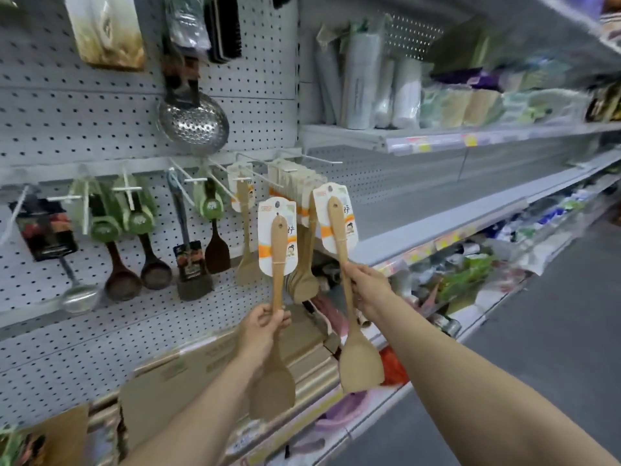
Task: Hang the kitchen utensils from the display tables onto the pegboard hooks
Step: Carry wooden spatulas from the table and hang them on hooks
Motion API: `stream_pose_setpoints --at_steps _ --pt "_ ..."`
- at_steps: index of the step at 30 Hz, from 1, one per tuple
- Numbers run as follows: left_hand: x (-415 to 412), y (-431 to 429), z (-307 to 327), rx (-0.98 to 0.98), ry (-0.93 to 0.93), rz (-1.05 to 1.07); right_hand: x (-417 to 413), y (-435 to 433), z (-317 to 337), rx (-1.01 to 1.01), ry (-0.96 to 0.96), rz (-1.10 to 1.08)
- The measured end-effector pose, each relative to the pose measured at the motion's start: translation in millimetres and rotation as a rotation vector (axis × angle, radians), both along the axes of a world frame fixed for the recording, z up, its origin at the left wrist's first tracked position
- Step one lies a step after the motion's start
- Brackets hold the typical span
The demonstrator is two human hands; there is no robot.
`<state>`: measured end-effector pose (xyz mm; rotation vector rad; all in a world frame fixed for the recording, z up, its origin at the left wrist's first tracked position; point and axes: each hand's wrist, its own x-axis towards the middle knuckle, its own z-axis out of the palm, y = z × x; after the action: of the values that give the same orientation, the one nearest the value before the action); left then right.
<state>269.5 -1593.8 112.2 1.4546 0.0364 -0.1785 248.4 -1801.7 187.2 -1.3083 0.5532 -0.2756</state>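
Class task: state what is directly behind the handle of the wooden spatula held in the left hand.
A white and orange label card sits behind the handle of the spatula in the left hand. The handle covers the card's middle print.

Two hands are raised: the left hand (pixel 265 326) at six o'clock and the right hand (pixel 366 285) just toward four o'clock of it. Each grips one wooden spatula, so two are held: the left spatula (pixel 277 264) and the right spatula (pixel 341 237), each with one white card.

On the pegboard (pixel 67 129), one more single wooden spatula (pixel 244 243) hangs near the centre, beside one bunch of wooden spatulas (pixel 304 264) too overlapped to count. At nine o'clock hang two brown ladles (pixel 122 280), one dark brown turner (pixel 217 250) and one steel ladle (pixel 79 295). At eleven o'clock hangs one steel skimmer (pixel 193 121).
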Motion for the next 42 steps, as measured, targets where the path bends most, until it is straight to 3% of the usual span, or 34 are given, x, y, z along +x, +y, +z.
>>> stream_pose_setpoints --at_steps 13,26,29,31,33,38,42 --pt "26.2 -113.1 6.9 0.003 -0.060 0.309 108.2 -96.6 -13.9 -0.024 0.035 0.373" --pt "36.3 -127.5 21.5 0.073 -0.062 0.415 154.1 -99.7 -29.2 0.043 0.071 0.502" --pt "37.7 -134.6 21.9 0.094 -0.052 0.422 168.7 -96.2 -23.8 -0.089 0.085 0.449" --pt "39.2 -141.1 23.9 0.133 -0.051 0.397 172.4 -97.7 -13.3 -0.230 0.038 0.290" --pt "44.2 -148.1 23.9 0.151 -0.043 0.378 174.1 -100.1 3.3 -0.221 -0.113 0.212" --pt "56.5 -172.8 21.6 0.185 -0.015 0.352 168.9 -104.1 55.7 -0.110 -0.331 0.389" --pt "64.6 -189.5 20.4 0.118 -0.003 0.347 172.9 -108.9 66.6 -0.138 -0.335 0.497"
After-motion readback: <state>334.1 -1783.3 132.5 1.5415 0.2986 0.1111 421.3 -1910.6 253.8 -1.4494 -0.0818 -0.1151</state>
